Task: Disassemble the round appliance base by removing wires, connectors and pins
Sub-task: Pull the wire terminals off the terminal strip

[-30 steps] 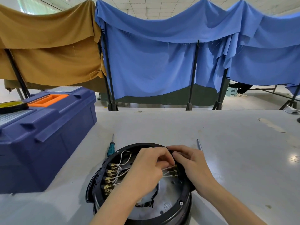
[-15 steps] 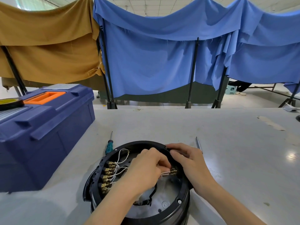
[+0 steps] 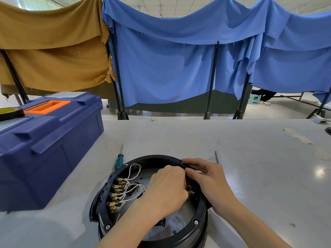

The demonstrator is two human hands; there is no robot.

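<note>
Wide table [image 3: 254, 158], toolbox [image 3: 53, 151] at left: right hand [image 3: 211, 179] grips the base [image 3: 154, 158] rim; left hand [image 3: 166, 190] curled, its grip unclear.

Bright even overhead light, glare patch on the table [image 3: 321, 171] at right, soft shadows, wide-angle bending at edges

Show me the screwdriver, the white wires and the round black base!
screwdriver [image 3: 118, 162]: head view, on its green handle.
white wires [image 3: 136, 184]: head view, on the top of one curved wire.
base [image 3: 155, 157]: head view, on its far black rim.
</note>
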